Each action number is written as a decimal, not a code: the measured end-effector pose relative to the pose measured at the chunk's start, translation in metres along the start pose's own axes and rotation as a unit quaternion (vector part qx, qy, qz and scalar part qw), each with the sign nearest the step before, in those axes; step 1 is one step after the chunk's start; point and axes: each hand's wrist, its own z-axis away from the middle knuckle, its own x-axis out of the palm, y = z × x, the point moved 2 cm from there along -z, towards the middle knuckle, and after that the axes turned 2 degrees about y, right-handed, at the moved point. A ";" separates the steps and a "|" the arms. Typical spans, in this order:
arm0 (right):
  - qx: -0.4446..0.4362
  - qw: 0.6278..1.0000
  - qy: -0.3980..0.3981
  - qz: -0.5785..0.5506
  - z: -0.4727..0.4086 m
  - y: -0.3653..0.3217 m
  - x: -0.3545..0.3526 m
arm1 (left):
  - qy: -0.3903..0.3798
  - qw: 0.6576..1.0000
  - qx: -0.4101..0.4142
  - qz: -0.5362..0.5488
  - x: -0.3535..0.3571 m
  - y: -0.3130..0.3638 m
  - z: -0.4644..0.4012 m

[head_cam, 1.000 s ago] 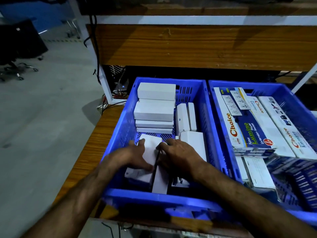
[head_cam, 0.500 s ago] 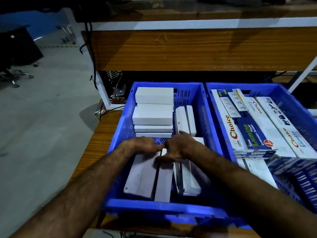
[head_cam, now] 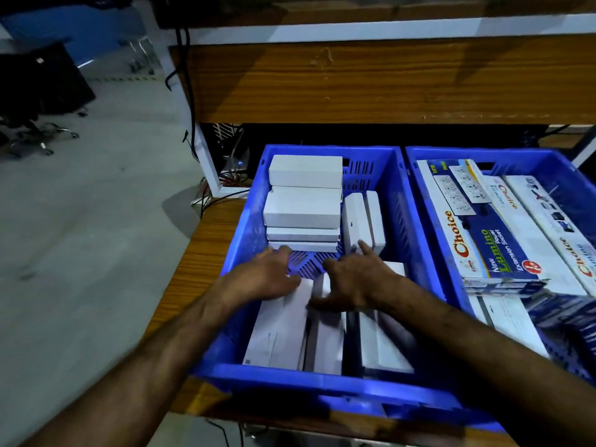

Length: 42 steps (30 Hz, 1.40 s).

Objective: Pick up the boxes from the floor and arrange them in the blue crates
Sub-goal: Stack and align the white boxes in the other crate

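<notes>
Two blue crates stand side by side on a wooden table. The left crate (head_cam: 245,227) holds plain white boxes: a stack (head_cam: 303,204) at its far left, two upright ones (head_cam: 356,221) behind my right hand, and several long boxes (head_cam: 277,330) lying at the near end. My left hand (head_cam: 261,279) rests flat on the far end of the near-left white box, fingers apart. My right hand (head_cam: 351,279) lies spread over the neighbouring boxes, one finger touching the upright ones. Neither hand grips anything. The right crate (head_cam: 419,201) holds printed "Choice" extension-socket boxes (head_cam: 483,240).
A wooden shelf panel (head_cam: 371,82) with a white frame overhangs the far side of the crates. Cables (head_cam: 190,101) hang by the white table leg at left. Grey floor stretches to the left, with a dark office chair (head_cam: 35,101) at the far left.
Both hands slid forward along the near white boxes, from their near ends toward the crate's middle. The boxes now lie flatter and side by side. The view shifted slightly.
</notes>
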 end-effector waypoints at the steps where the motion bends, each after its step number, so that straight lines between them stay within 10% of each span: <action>1: -0.008 0.999 0.025 0.019 0.001 -0.003 -0.001 | 0.004 1.000 -0.011 -0.019 0.003 -0.001 0.016; 4: -0.081 0.989 0.113 0.040 0.000 -0.015 -0.006 | -0.060 0.992 -0.065 -0.090 0.024 0.005 0.052; 12: -0.137 0.990 0.030 0.017 -0.010 -0.041 0.015 | -0.080 0.986 -0.125 -0.080 0.050 0.013 0.057; 19: -0.131 0.977 0.141 -0.095 0.020 -0.014 -0.015 | -0.053 0.986 -0.117 0.109 0.000 0.011 0.052; 31: -0.048 0.957 0.281 -0.047 0.001 0.008 -0.036 | -0.201 0.798 -0.095 0.560 -0.076 0.008 0.027; 33: -0.031 0.968 0.243 -0.049 -0.010 0.010 -0.035 | -0.183 0.818 -0.092 0.538 -0.073 -0.002 0.006; 37: -0.001 0.981 0.187 -0.059 -0.034 0.014 -0.024 | 0.086 0.971 0.038 0.218 -0.084 -0.004 -0.024; 42: 0.069 0.986 0.096 -0.116 -0.064 0.016 -0.014 | 0.184 0.943 0.168 -0.222 -0.058 0.000 -0.042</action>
